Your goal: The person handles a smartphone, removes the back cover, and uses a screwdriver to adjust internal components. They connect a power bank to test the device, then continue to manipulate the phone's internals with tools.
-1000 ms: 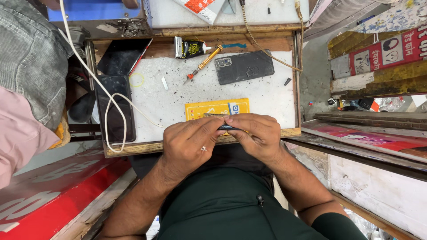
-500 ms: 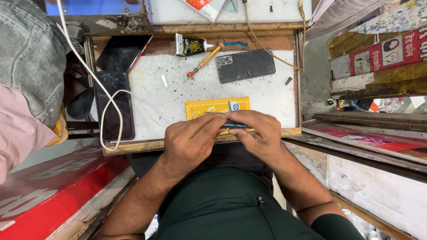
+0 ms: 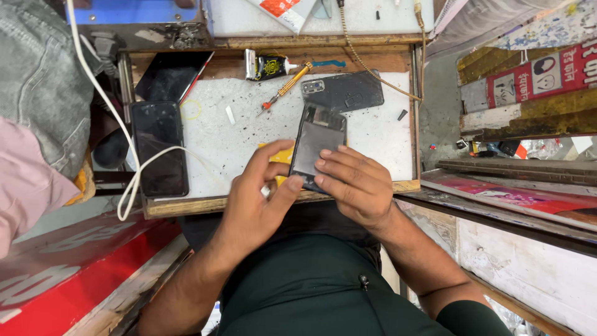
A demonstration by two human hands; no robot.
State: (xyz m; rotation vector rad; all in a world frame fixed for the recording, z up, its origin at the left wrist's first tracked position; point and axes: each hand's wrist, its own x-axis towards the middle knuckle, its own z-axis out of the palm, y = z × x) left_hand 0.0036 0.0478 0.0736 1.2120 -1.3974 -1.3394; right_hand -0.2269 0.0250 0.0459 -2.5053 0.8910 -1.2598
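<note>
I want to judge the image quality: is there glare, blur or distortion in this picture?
Head view: even daylight, soft shadows only; the phone shows a pale sheen under the right hand and left hand; the work tray is sharp; straight edges bend slightly near the corners.

Opened phone, dark, glossy, tilted lengthwise over white bench mat; apparently back cover off.
</note>
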